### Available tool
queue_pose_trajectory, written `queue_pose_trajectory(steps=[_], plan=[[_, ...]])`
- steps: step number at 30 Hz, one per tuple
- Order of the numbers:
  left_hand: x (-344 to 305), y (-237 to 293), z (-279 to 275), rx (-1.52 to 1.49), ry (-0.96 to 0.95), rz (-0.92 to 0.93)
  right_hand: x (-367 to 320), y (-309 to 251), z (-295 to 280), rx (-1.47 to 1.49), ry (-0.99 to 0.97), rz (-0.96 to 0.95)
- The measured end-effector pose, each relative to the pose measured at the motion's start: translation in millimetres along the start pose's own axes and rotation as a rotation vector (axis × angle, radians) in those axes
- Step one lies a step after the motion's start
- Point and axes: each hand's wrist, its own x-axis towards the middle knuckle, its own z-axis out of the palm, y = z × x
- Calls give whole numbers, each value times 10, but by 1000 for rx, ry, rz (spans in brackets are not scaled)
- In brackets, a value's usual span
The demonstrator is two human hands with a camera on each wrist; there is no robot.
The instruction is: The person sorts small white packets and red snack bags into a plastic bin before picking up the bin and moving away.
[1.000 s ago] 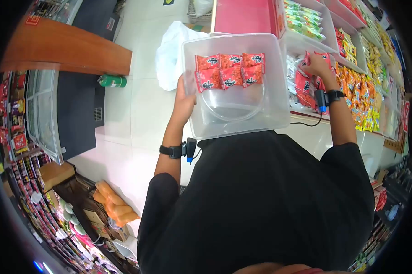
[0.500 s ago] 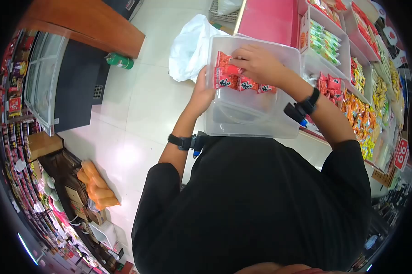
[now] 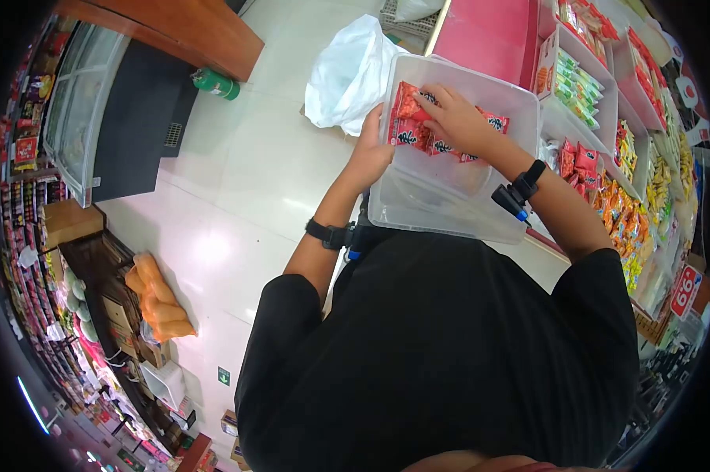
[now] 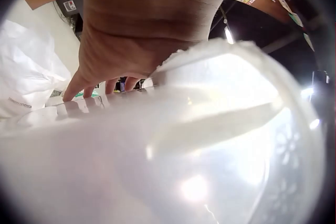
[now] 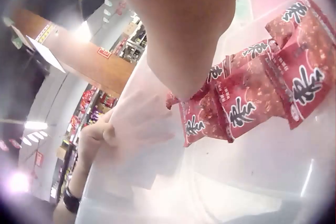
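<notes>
In the head view, the left hand (image 3: 368, 157) grips the left wall of a translucent plastic box (image 3: 426, 200); the right wrist view shows its thumb over the rim and its fingers spread along the outside. Red snack packets (image 3: 444, 147) lie in rows in the box. The right hand (image 3: 459, 122) reaches inside at the upper left, fingers and thumb around a red packet (image 3: 419, 112) over the others. Its fingers are hidden behind the wrist in the right wrist view, where several packets (image 5: 244, 111) lie flat with dark lettering.
At the right, display bins hold red packets (image 3: 585, 161), green-and-white packets (image 3: 579, 86) and orange packets (image 3: 622, 208). A white plastic bag (image 3: 343, 79) lies beyond the box's left side. Further left are a green cylinder (image 3: 216, 83), a freezer cabinet (image 3: 147, 118) and an orange sack (image 3: 160, 299).
From the display bin, the right hand has come left into the box with a red packet, then lowered it slightly. The left hand keeps its grip; the box appears further right and slightly turned.
</notes>
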Motion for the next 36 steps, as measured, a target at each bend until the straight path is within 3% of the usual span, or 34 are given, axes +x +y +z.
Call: queue_pose_trajectory(steps=[7, 10, 12, 15, 17, 19, 21, 22, 24, 25, 26, 27, 28, 30, 36], plan=[[-26, 159, 35, -51, 0, -25, 74, 120, 212, 27, 124, -71], [-48, 250, 24, -157, -39, -171, 109, 46, 189, 82, 137, -18], [-36, 200, 18, -77, -21, -115, 104, 44, 109, 141, 123, 37], [-40, 179, 33, -105, 7, -96, 50, 184, -146, 199, 70, -60], [-60, 252, 41, -124, -8, -136, -106, 302, -470, 242, 213, -62], [-51, 238, 17, -148, -19, -176, -397, 448, -765, 228, 438, 146], [-36, 109, 0, -34, -2, -98, -835, 730, -856, 201, 577, 416], [-27, 115, 9, -47, -26, -102, -1069, 852, -875, 183, 572, 437], [-42, 180, 39, -48, 14, -104, -1656, 1061, -803, 27, 512, 765], [-53, 260, 54, -58, 3, -140, -2012, 1178, -697, 5, 507, 787], [-57, 313, 57, -66, -1, -173, -2367, 1307, -538, -105, 316, 834], [-46, 217, 58, -119, -1, -79, -2598, 1382, -448, -211, 120, 872], [-36, 237, 66, -132, -11, -83, -2715, 1337, -416, -222, 110, 882], [-58, 347, 64, -68, -26, -130, -2858, 1075, -349, 25, 65, 1001], [-38, 296, 63, -63, -21, -82, -2877, 821, -325, 8, 8, 1000]])
